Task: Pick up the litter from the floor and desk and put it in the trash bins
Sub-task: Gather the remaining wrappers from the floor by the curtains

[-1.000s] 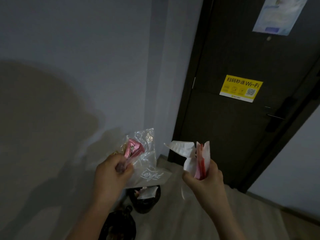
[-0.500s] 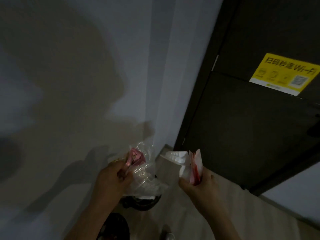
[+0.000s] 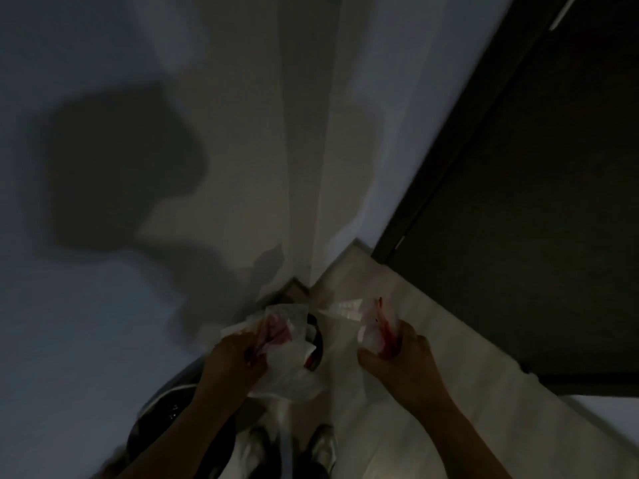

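left hand (image 3: 235,361): curled tight round a bunch of clear wrap (image 3: 287,340) with something pink inside, held right over the far bin (image 3: 317,344) (just a dark sliver of rim past the plastic).
right hand (image 3: 401,361): fingers closed in a pinch on a white-and-red wrapper (image 3: 375,323), out over bare floor (image 3: 432,340), not above either bin.
near bin (image 3: 166,416): black-lined, down under the left forearm, close to the wall, mostly hidden by the arm.
picture quality: dim and smeary, so can't tell the fill level of either bin.
risk 1: wrapper on the right. Dropped from here, lands straight on the floor. Needs to come left over a rim first.
risk 2: clear wrap. Light, floppy, and wider than the visible bit of far bin. Could snag on the rim, or drift out and end up by the shoes (image 3: 323,444).
risk 3: mixed bundle on the left. Might split apart if released all at once, pink bit one way, film another, maybe down into the gap between bin and wall.
risk 4: tight corner, two bins near each other. Easy to bump one with a forearm while leaning in.
best guess: better to go lower before letting go, one hand at a time, far bin first.
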Available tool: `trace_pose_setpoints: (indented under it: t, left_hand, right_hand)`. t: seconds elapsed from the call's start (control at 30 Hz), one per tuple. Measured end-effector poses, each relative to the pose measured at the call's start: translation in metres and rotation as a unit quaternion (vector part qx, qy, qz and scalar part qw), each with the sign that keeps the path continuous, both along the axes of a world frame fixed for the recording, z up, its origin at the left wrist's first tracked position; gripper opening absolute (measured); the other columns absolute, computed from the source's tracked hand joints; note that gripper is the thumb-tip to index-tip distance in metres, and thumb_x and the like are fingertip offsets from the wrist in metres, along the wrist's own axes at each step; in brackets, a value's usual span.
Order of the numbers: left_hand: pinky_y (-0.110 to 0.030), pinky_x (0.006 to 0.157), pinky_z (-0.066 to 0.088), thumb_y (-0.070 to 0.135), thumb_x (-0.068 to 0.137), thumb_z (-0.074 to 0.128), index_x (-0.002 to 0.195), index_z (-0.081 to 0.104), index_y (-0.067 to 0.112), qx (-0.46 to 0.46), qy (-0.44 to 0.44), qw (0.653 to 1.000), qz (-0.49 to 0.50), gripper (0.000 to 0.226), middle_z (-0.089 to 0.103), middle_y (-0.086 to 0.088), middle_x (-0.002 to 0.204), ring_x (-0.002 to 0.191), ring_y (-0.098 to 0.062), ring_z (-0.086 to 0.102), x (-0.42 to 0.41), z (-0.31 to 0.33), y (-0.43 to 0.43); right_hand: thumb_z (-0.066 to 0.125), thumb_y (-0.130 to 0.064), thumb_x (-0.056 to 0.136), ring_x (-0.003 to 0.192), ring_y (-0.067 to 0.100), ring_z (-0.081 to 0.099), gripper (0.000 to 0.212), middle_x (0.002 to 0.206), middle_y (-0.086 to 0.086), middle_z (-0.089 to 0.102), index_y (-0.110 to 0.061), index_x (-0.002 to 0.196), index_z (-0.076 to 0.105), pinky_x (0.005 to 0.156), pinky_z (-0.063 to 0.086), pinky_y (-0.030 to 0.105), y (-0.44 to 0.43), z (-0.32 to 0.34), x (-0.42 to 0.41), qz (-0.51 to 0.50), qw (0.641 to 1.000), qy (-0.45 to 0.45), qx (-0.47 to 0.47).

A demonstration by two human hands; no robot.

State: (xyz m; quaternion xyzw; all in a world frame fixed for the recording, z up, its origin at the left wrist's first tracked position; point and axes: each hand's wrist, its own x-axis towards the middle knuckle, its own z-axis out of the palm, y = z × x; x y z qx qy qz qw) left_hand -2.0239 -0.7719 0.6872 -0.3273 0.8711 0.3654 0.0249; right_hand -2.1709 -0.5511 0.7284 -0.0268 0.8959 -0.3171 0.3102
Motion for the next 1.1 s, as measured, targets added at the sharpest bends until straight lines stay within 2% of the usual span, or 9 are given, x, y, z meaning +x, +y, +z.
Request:
trace_pose_setpoints:
  t: [0.13,0.3,0.37,0.47,0.63,0.77,0.87,0.97,1.1]
  left_hand:
    - [-0.022,0.068,0.041,0.014,0.08,0.071,0.099,0.067,0.004,0.02,-0.053,0.998,0.003,0.022,0.059,-0.002,0.082,0.073,-0.015,0.051,-0.032,-0.078,-0.015]
    - [-0.023,0.083,0.04,0.018,0.085,0.066,0.116,0.062,0.002,0.043,-0.123,0.991,-0.04,0.035,0.064,-0.014,0.111,0.103,-0.03,0.06,-0.064,-0.182,-0.03]
    - [-0.031,0.089,0.046,0.017,0.087,0.062,0.112,0.062,-0.002,0.06,-0.165,0.983,-0.047,0.031,0.064,-0.019,0.109,0.103,-0.034,0.059,-0.075,-0.22,-0.035]
    - [-0.035,0.08,0.042,0.01,0.085,0.062,0.096,0.064,-0.009,0.039,-0.163,0.983,-0.07,0.022,0.064,-0.027,0.096,0.093,-0.038,0.061,-0.086,-0.274,-0.038]
    - [-0.023,0.077,0.037,0.016,0.085,0.063,0.114,0.063,0.002,0.01,-0.166,0.982,-0.089,0.031,0.065,-0.016,0.109,0.105,-0.032,0.06,-0.1,-0.35,-0.042]
    - [-0.038,0.098,0.041,0.011,0.084,0.066,0.121,0.061,-0.002,-0.006,-0.17,0.978,-0.117,0.039,0.06,-0.024,0.122,0.117,-0.038,0.054,-0.105,-0.403,-0.048]
    - [-0.035,0.109,0.031,0.032,0.086,0.065,0.141,0.039,0.01,-0.028,-0.247,0.961,-0.123,0.064,0.042,-0.015,0.143,0.134,-0.029,0.038,-0.105,-0.426,-0.052]
    - [-0.039,0.111,0.033,0.041,0.081,0.069,0.15,0.016,0.018,-0.017,-0.284,0.954,-0.095,0.09,0.023,-0.012,0.152,0.139,-0.031,0.027,-0.105,-0.434,-0.056]
    - [-0.037,0.109,0.035,0.04,0.085,0.065,0.147,0.027,0.017,-0.022,-0.311,0.942,-0.124,0.076,0.029,-0.01,0.149,0.137,-0.027,0.03,-0.107,-0.431,-0.064]
  right_hand:
    - [0.082,-0.048,0.061,0.097,0.01,0.042,0.098,0.107,-0.008,0.033,-0.027,0.14,0.03,0.078,0.043,0.029,-0.014,-0.061,-0.035,0.008,0.999,-0.037,0.036]
    - [0.082,-0.051,0.06,0.105,0.014,0.047,0.099,0.102,-0.011,0.034,-0.025,0.14,0.029,0.091,0.052,0.038,-0.023,-0.142,-0.063,0.028,0.996,-0.047,0.069]
    - [0.081,-0.053,0.058,0.105,0.016,0.05,0.1,0.102,-0.01,0.035,-0.025,0.139,0.03,0.089,0.053,0.04,-0.027,-0.179,-0.07,0.024,0.994,-0.063,0.087]
    - [0.078,-0.058,0.055,0.103,0.014,0.046,0.105,0.105,-0.007,0.034,-0.027,0.142,0.027,0.082,0.052,0.034,-0.031,-0.235,-0.073,0.016,0.992,-0.075,0.105]
    - [0.068,-0.068,0.041,0.104,0.015,0.049,0.109,0.106,-0.008,0.038,-0.029,0.136,0.031,0.079,0.054,0.035,-0.033,-0.31,-0.073,0.023,0.986,-0.099,0.129]
    - [0.066,-0.069,0.039,0.102,0.015,0.05,0.111,0.109,-0.005,0.041,-0.029,0.136,0.03,0.075,0.055,0.031,-0.035,-0.349,-0.071,0.018,0.984,-0.119,0.135]
    - [0.064,-0.069,0.039,0.104,0.019,0.053,0.11,0.113,-0.002,0.046,-0.025,0.135,0.032,0.081,0.057,0.038,-0.039,-0.365,-0.068,0.024,0.984,-0.121,0.132]
    - [0.064,-0.068,0.04,0.104,0.019,0.054,0.11,0.114,0.0,0.048,-0.023,0.135,0.032,0.082,0.057,0.038,-0.046,-0.371,-0.066,0.032,0.983,-0.126,0.127]
    - [0.072,-0.061,0.051,0.106,0.019,0.051,0.102,0.114,-0.001,0.043,-0.025,0.137,0.03,0.083,0.056,0.038,-0.056,-0.371,-0.066,0.045,0.984,-0.126,0.122]
